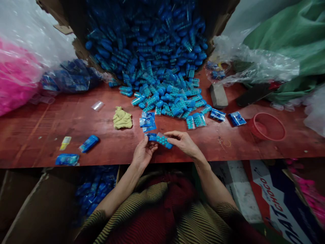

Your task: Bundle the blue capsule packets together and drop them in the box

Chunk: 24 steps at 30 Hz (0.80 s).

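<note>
My left hand (145, 151) is closed on a small blue printed packet (151, 137), pinched between thumb and fingers. In my right hand (185, 143) is a clear container of turquoise balls with a blue cap (164, 140), its ball-filled end pointing left against the packet. Just beyond my hands lie flat blue printed sleeves (148, 122). A large pile of the same capped containers (167, 98) spreads over the red table. Two containers (196, 121) lie side by side to the right of the sleeves.
A big cardboard box (225, 17) spills containers at the back. A crumpled yellow cloth (122, 118) lies left of centre, a red basket (267, 127) at right. Blue packets (88, 143) rest near the front left edge. A grey block (218, 96) sits right of the pile.
</note>
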{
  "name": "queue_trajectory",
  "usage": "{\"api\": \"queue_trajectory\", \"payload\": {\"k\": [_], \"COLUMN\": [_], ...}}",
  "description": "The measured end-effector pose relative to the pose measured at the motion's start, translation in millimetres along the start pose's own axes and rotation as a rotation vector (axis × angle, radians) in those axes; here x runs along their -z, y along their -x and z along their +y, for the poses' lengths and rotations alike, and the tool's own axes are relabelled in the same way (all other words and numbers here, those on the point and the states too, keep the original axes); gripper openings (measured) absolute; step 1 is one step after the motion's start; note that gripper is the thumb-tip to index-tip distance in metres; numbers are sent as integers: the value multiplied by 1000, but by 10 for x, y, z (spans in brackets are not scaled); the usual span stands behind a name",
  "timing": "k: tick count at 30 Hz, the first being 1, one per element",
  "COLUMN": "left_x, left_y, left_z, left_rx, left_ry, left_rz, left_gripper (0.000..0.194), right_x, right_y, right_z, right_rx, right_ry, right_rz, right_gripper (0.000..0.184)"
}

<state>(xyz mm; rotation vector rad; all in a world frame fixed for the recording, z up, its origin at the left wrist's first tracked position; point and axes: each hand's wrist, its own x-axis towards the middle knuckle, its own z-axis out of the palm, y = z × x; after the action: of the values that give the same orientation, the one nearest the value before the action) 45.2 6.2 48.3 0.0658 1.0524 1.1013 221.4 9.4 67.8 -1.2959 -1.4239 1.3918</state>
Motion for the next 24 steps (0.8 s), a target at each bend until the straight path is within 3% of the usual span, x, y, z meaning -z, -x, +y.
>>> {"api": "queue_trajectory", "payload": {"k": [7, 14, 24], "left_x": [9, 25, 1], "left_y": [-3, -5, -36], "left_z": [32, 23, 57], "left_rx": [12, 10, 34], "left_ry": [-31, -55, -30], "left_rz": [16, -52, 12], "left_gripper": [22, 13, 11], "right_x": [55, 44, 77], "right_y": [13, -7, -21], "right_z": [-31, 5, 23], "right_rx": [137, 199, 281], "right_ry": [202, 270, 338], "right_rz": [-43, -57, -111], "right_gripper": [25, 25, 25]}}
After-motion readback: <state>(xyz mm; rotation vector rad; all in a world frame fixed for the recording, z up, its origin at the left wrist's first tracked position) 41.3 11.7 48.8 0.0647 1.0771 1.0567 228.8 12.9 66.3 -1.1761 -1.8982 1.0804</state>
